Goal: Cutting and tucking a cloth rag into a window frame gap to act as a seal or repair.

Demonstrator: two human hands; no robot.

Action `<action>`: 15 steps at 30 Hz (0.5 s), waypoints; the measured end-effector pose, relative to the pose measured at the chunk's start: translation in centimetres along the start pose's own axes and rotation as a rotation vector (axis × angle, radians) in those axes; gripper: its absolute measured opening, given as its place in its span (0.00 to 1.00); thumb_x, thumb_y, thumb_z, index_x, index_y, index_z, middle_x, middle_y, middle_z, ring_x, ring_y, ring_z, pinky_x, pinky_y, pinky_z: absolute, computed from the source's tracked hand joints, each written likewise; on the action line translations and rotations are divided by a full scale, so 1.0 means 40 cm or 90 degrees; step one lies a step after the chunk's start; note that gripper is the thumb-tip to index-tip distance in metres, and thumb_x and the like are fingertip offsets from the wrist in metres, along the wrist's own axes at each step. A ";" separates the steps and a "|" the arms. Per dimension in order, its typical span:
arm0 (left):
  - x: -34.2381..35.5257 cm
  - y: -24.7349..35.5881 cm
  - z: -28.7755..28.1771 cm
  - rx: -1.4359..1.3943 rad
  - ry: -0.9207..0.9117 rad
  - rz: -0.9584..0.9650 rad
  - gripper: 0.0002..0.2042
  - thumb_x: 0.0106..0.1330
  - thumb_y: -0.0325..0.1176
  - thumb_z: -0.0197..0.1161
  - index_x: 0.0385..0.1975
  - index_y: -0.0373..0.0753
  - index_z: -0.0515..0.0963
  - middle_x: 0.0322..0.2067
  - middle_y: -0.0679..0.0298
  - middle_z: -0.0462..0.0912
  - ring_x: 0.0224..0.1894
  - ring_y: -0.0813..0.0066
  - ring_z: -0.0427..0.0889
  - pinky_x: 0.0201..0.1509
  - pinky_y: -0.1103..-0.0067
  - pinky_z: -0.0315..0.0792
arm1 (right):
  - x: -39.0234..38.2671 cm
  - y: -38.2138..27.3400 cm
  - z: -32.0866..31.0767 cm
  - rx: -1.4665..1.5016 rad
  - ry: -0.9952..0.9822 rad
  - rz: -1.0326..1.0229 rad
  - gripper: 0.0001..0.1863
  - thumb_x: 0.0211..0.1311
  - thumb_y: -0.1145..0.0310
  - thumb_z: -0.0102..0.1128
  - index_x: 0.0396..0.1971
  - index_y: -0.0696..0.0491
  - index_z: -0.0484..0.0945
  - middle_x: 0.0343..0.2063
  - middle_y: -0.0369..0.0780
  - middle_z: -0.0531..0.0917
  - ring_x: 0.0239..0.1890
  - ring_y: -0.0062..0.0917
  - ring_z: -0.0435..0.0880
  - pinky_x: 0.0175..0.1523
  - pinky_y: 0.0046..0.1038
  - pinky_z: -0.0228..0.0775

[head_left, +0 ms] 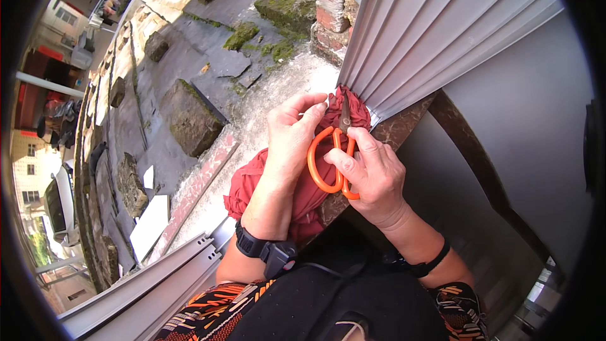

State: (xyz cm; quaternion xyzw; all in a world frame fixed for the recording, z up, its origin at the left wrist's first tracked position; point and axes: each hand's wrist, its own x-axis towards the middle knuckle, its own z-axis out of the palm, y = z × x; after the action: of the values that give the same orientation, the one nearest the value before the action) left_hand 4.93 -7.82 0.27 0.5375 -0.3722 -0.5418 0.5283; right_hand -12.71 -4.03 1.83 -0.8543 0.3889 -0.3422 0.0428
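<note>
Scissors with large orange handle loops and short dark blades are held in my right hand, thumb and fingers closed around one loop. The blades point away from me, over a bunched red cloth at the foot of the ribbed grey panel. To the left of the blades, my left hand pinches thumb and forefinger together at the cloth's edge. Whatever is between those fingertips is too small to tell. More of the red cloth lies beneath my left forearm, spread over a brown stone sill.
A ribbed grey folding panel rises at the right, beside a brick pillar. Metal window track runs along the lower left. Beyond the sill is a slate-covered roof with mossy stones and a white board.
</note>
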 end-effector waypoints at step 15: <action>0.003 0.020 -0.007 -0.065 0.068 -0.038 0.12 0.70 0.31 0.66 0.47 0.29 0.85 0.39 0.55 0.91 0.43 0.75 0.87 0.49 0.79 0.79 | 0.025 -0.021 0.010 -0.040 -0.050 -0.005 0.18 0.53 0.66 0.70 0.46 0.46 0.86 0.52 0.53 0.79 0.45 0.41 0.85 0.47 0.37 0.76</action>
State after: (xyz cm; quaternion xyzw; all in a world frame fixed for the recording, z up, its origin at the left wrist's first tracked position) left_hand 5.36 -8.04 0.99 0.5488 -0.2992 -0.5462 0.5577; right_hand -11.47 -4.19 2.36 -0.8697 0.3940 -0.2958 0.0297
